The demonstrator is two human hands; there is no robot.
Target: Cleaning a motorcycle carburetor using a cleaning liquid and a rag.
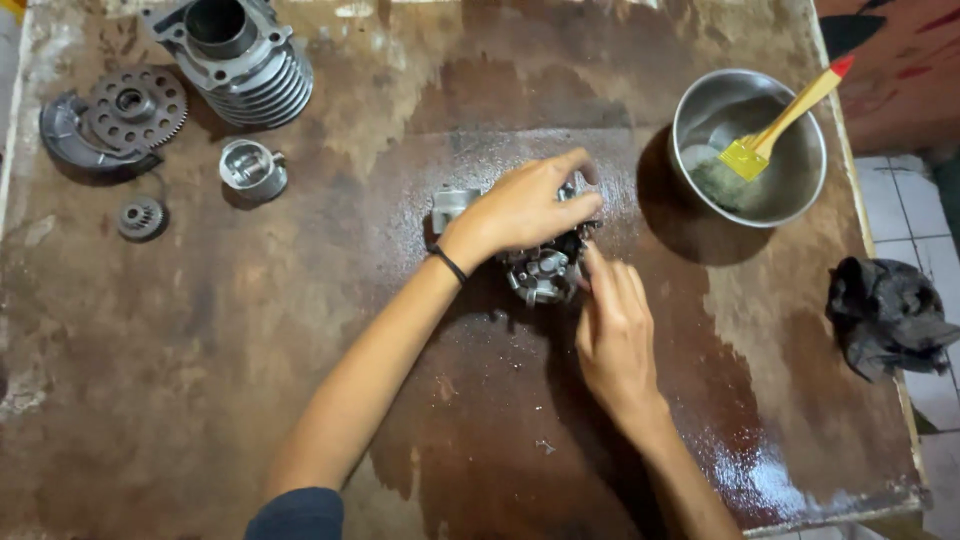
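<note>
A small grey metal carburettor-like part [540, 272] lies in the middle of a wet, stained wooden table [300, 330]. My left hand [525, 208] covers its top and grips it; a black band sits on that wrist. My right hand [612, 330] comes from below, its fingertips pinching at the part's right side. Whatever sits between those fingertips is hidden. A grey metal block [452, 203] pokes out just left of my left hand.
A steel bowl [790, 185] with a yellow wooden-handled brush [785, 122] stands at the upper right. A dark rag [885, 315] lies at the right edge. At the upper left are a finned engine cylinder [245, 65], a piston [252, 168], a sprocket wheel [130, 108] and a small gear [141, 217].
</note>
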